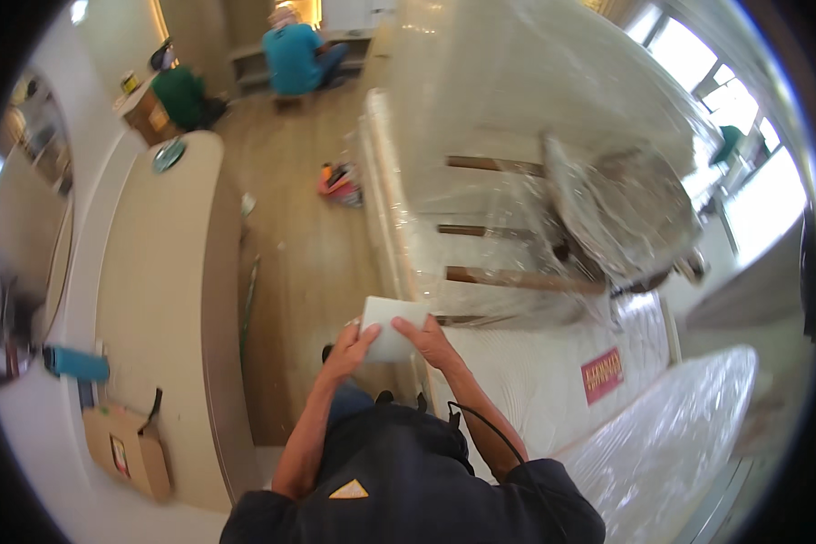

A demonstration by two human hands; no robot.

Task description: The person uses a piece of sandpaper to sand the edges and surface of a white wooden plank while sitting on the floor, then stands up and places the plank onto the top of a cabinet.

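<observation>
Between my two hands, in front of my body, is a flat white rectangular piece (388,337), like a small panel or box. My left hand (349,348) grips its left edge, thumb lying on top. On the opposite edge my right hand (426,342) holds it the same way, its thumb also on the upper face. The fingers underneath are hidden. The piece is above the wooden floor, beside the near edge of a mattress (508,372). Whether it is hollow or solid I cannot tell.
A long beige counter (154,245) runs along my left, with a cardboard box (122,449) and a blue object (77,363) on it. Plastic-wrapped furniture (626,213) lies on the mattress. A red bag (340,189) sits on the floor. Two people (292,59) sit farther off.
</observation>
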